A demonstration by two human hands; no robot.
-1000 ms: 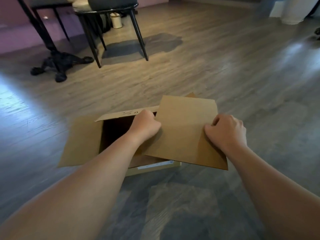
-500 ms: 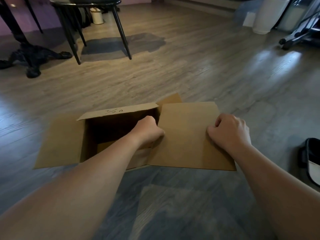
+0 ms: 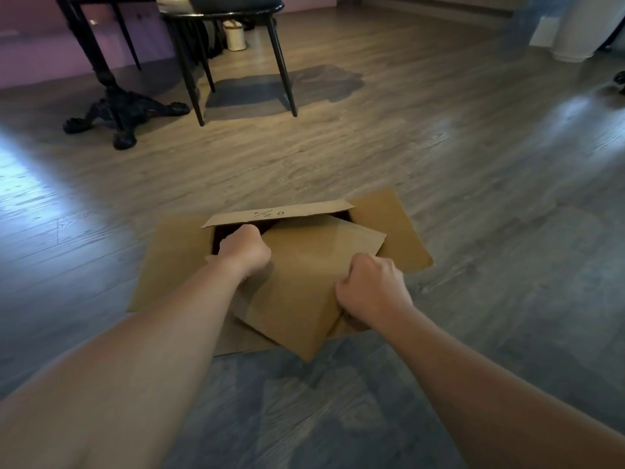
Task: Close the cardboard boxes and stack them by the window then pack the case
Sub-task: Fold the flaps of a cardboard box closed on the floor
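A brown cardboard box (image 3: 169, 265) sits open on the wooden floor in front of me. Its far flap (image 3: 280, 214) carries handwritten marks, and the left and right flaps lie spread outward. A large near flap (image 3: 304, 286) is tilted over the opening. My left hand (image 3: 245, 252) grips that flap's left edge, with its fingers curled down into the box. My right hand (image 3: 370, 287) grips the flap's right edge, thumb on top. The inside of the box is dark and mostly hidden.
A black chair (image 3: 236, 45) and a black table pedestal (image 3: 115, 106) stand at the back left, with a small white container (image 3: 235, 35) under the chair. A white cylindrical object (image 3: 581, 28) stands at the back right. Bare wood floor surrounds the box.
The near flap has swung from lying flat on the right to tilting over the opening. Both hands moved with it, the right hand coming toward me. The right side flap now shows.
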